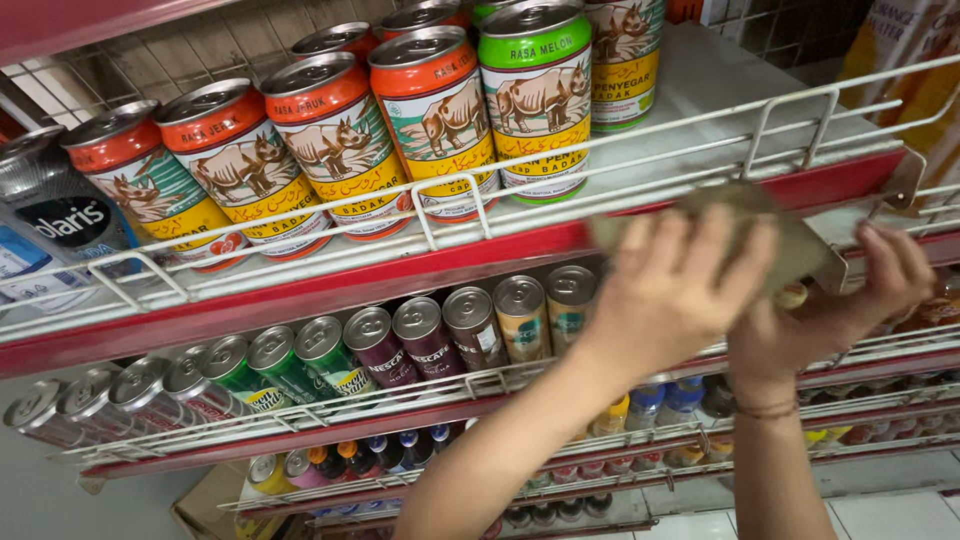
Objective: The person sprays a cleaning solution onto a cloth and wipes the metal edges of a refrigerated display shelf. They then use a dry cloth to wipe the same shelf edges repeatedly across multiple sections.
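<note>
grey-green cloth [745, 215] on the red shelf edge [400, 268], under the left hand [672, 295], right hand's [868, 290] grip clamped on its corner

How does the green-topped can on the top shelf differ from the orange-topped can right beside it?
The green-topped can has a green band under its lid; the orange-topped can has an orange one. The green-topped can stands further right, next to the bare part of the top shelf, with the orange-topped can to its left. Both stand upright behind the white wire rail, look alike in size and carry the same animal picture.
</note>
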